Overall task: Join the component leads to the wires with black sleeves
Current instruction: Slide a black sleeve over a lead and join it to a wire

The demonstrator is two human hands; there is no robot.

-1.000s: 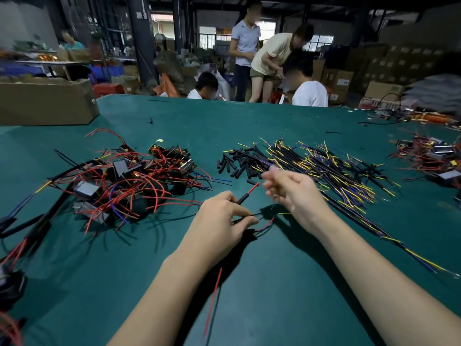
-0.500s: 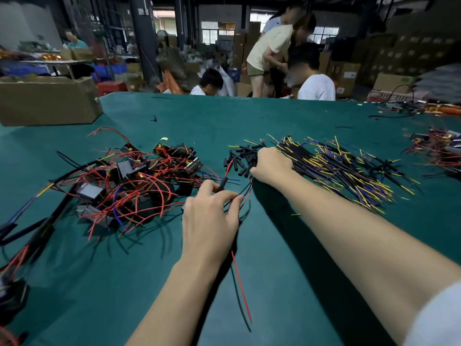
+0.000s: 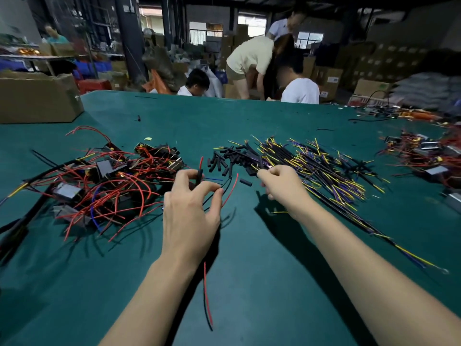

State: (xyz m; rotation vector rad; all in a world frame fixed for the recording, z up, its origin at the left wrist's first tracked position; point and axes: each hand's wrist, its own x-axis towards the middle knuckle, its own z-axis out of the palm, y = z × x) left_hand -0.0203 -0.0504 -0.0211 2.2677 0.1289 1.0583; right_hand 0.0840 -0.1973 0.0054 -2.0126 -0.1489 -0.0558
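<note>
Both hands pinch wires, right (image 3: 279,182) seemingly, left (image 3: 192,211) sleeved.

On the green counter (image 3: 249,245), the left hand (image 3: 189,216) pinched a black sleeve (image 3: 199,176) on a red lead, with thin red and black wires trailing under the wrist. The right hand (image 3: 282,186) pinched something small at the edge of the yellow-and-purple wire pile (image 3: 324,168). Loose sleeves (image 3: 224,161) lay between the hands. A tangle of components (image 3: 104,178) with red leads sat left.
</note>
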